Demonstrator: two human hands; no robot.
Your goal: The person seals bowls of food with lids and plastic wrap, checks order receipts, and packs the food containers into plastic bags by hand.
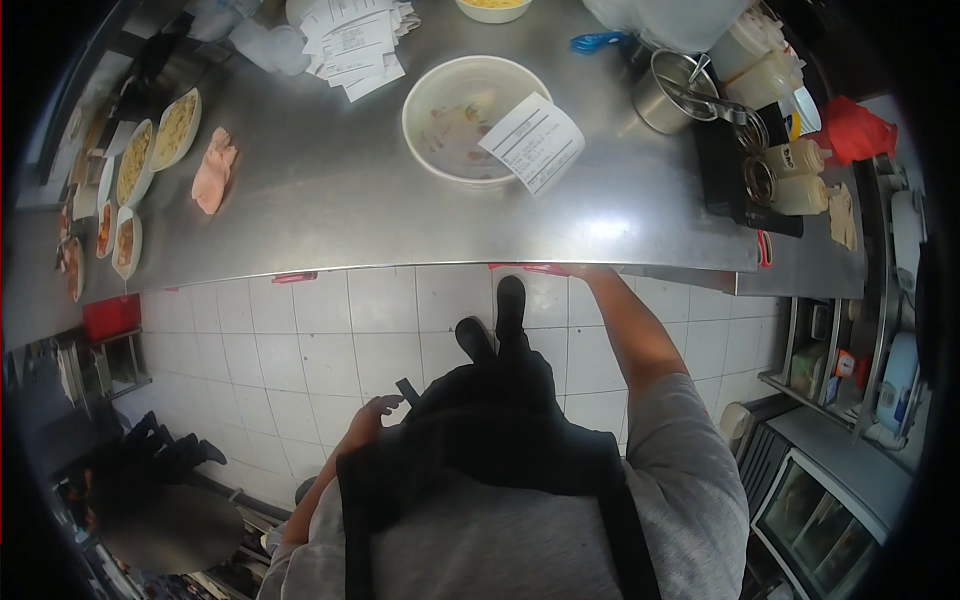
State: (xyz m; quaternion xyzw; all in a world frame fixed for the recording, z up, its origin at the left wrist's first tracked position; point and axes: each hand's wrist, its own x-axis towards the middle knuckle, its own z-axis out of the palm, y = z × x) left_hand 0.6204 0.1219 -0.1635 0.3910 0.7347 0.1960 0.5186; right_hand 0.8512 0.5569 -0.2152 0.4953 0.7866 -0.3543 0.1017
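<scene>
My left hand (378, 409) hangs at my side next to the black apron (480, 425), its fingers loosely apart with nothing seen in them. At the front edge of the steel table (400, 235), my right hand (592, 271) reaches under the edge, so its fingers are hidden. Above it on the table stands a white bowl (440, 120) with a few scraps in the bottom. A printed receipt (535, 143) lies over the bowl's right rim.
Filled oval dishes (178, 130) stand at the left, beside a pink cloth (213, 172). More receipts (350, 40) lie at the back. A metal pot (665, 105) and squeeze bottles (797, 195) are at the right. Another person (165, 515) is at the lower left.
</scene>
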